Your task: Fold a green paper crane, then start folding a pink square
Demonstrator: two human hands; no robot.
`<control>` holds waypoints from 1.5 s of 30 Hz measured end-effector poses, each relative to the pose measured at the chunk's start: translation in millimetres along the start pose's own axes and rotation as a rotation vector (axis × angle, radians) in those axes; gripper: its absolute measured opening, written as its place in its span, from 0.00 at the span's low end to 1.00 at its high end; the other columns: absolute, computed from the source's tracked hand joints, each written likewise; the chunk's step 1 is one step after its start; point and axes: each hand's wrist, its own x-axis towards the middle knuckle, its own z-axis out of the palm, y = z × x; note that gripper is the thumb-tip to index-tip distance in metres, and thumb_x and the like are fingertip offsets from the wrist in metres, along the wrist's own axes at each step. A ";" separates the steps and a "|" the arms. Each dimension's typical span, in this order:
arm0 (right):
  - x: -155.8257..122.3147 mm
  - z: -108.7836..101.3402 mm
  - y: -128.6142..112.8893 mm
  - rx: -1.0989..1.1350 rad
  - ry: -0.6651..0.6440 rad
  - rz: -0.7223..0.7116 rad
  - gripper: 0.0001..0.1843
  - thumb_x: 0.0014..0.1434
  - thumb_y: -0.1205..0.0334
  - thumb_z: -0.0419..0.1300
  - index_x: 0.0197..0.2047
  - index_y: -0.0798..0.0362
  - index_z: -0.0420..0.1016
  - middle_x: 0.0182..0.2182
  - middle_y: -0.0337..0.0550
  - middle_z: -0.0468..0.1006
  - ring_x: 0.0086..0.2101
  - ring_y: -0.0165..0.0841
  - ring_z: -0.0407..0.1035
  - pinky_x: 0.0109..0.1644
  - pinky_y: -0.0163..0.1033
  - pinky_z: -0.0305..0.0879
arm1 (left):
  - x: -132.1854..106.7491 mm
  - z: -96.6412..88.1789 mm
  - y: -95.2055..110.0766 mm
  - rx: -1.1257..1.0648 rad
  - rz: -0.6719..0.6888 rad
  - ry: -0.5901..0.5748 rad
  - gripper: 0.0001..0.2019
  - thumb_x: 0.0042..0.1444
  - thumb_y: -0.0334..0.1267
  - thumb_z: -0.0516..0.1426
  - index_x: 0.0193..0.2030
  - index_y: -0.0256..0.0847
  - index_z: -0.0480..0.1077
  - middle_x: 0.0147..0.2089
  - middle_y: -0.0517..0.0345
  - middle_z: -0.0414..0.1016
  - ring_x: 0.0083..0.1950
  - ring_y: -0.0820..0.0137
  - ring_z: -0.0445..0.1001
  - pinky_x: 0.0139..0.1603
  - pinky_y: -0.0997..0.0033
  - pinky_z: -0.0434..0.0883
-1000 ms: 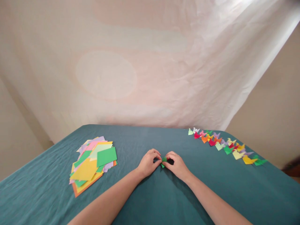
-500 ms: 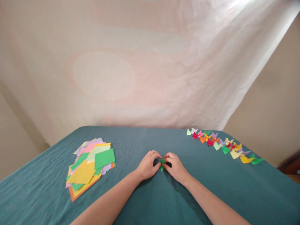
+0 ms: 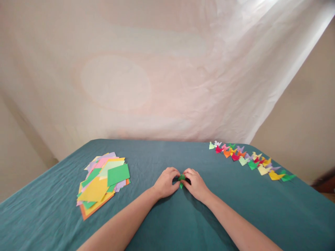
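Note:
Between my two hands is a small folded piece of green paper (image 3: 181,178), partly covered by my fingertips. My left hand (image 3: 166,182) pinches its left side with thumb and fingers. From the other side, my right hand (image 3: 194,183) pinches the right side in the same way. A green point of the paper sticks out below the fingertips, towards me. Both hands are low over the tablecloth, near the middle of the table. The exact shape of the folds is hidden by the fingers.
A loose pile of coloured paper sheets (image 3: 96,188) lies on the left of the dark green tablecloth (image 3: 157,157). Several folded paper birds (image 3: 243,161) in many colours stand in slanting rows at the far right. A pale cloth (image 3: 167,69) hangs behind the table.
Both hands keep their pinch on the green paper, and little of it has shifted. The whole view has moved slightly.

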 end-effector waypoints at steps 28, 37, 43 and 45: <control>-2.3 -9.4 -8.6 0.255 0.240 -0.060 0.05 0.59 0.62 0.53 0.34 0.52 0.70 0.33 0.44 0.71 0.37 0.36 0.66 0.44 0.42 0.61 | 7.0 2.9 0.8 0.004 -0.020 0.039 0.07 0.51 0.39 0.60 0.36 0.42 0.72 0.42 0.56 0.71 0.46 0.64 0.66 0.48 0.65 0.62; -0.5 -12.8 9.8 0.316 0.305 0.071 0.10 0.61 0.61 0.51 0.36 0.52 0.72 0.35 0.45 0.72 0.38 0.37 0.67 0.45 0.42 0.61 | 5.8 2.0 -0.8 0.011 -0.002 0.031 0.10 0.49 0.42 0.61 0.37 0.42 0.73 0.42 0.54 0.70 0.47 0.63 0.65 0.49 0.63 0.62; 1.8 -10.9 15.6 0.353 0.278 0.115 0.12 0.61 0.60 0.50 0.35 0.52 0.73 0.33 0.44 0.73 0.37 0.36 0.68 0.43 0.40 0.62 | 5.9 4.5 -1.3 0.045 -0.060 0.010 0.11 0.47 0.42 0.62 0.38 0.44 0.72 0.43 0.56 0.70 0.49 0.62 0.64 0.50 0.63 0.62; 1.5 -11.2 13.0 0.362 0.250 0.095 0.12 0.61 0.60 0.50 0.34 0.52 0.73 0.33 0.44 0.73 0.36 0.35 0.68 0.43 0.40 0.62 | 5.7 4.7 -0.5 0.059 -0.081 0.011 0.11 0.47 0.43 0.62 0.37 0.44 0.72 0.44 0.56 0.69 0.50 0.62 0.63 0.50 0.63 0.62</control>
